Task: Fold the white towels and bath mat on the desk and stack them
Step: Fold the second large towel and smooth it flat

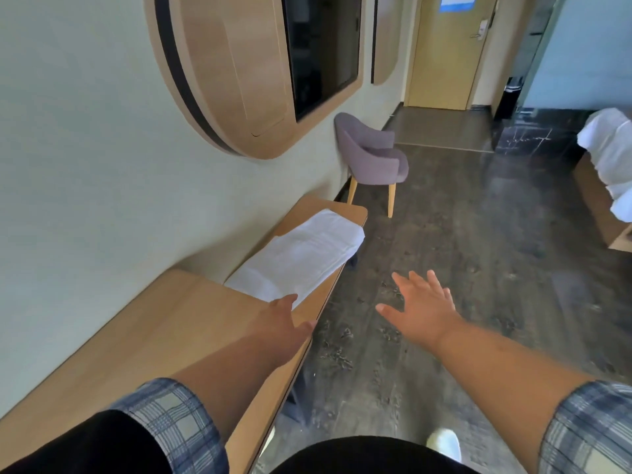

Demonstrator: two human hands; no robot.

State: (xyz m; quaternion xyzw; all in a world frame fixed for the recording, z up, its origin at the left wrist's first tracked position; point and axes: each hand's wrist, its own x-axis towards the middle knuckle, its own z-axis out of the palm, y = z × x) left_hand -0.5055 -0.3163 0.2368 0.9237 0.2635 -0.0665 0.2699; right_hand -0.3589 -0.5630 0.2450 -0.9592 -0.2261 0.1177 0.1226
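purple chair (371, 159) by wall | wooden door (444, 53) at far end | dark screen (321, 53) in wall panel (232, 73)

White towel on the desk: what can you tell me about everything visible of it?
The white towel is soft-looking cloth with faint fold creases, laid flat as a long strip along the narrow far stretch of the wooden desk. Its far corner droops just past the desk's front edge. The left hand reaches its near end; whether they touch cannot be told.

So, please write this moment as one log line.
left hand: open, at towel edge | right hand: open, over floor | towel: lying on desk
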